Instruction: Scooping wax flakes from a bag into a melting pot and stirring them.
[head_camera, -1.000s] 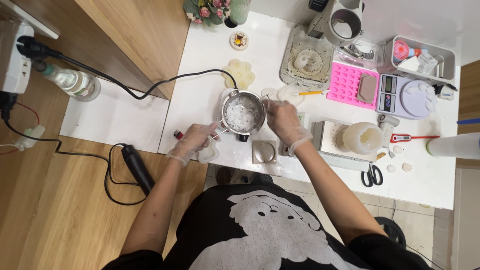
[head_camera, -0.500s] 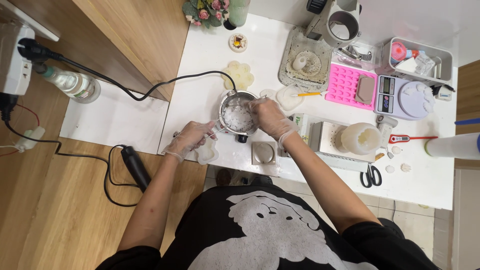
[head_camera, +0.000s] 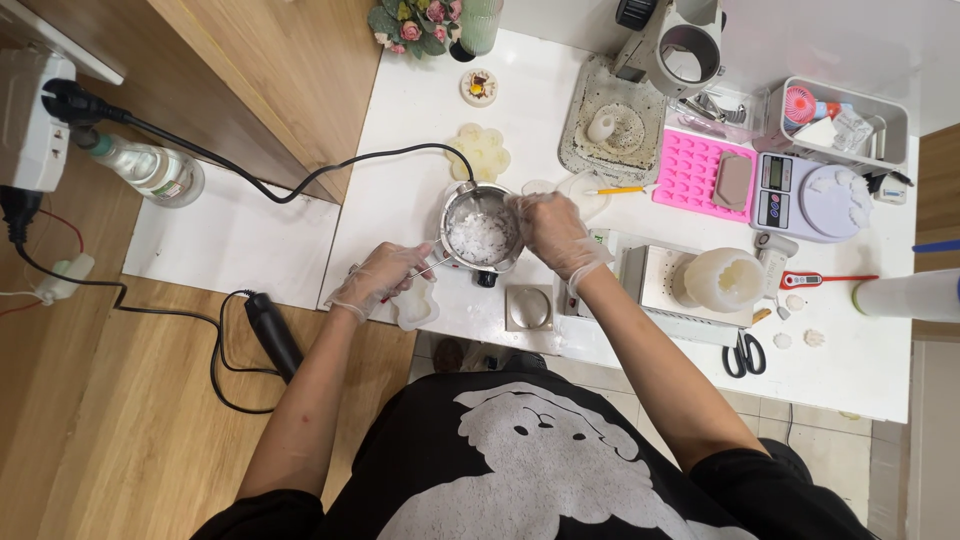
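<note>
Wax flakes (head_camera: 478, 236) filled a small steel pot (head_camera: 482, 228) near the surface's (head_camera: 400, 200) front edge. The pot's thin handle ran leftward into the left hand (head_camera: 385, 277), pinched around it. The right hand (head_camera: 552, 230), fingers curled, touched the opposite rim, beside a pale flower-shaped mould (head_camera: 480, 150).

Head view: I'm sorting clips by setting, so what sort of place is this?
Probably a home craft bench for candle or wax casting. On the white table stand a small metal pot of white flakes, a pink silicone mould and a digital scale. Both gloved hands work at the pot.
</note>
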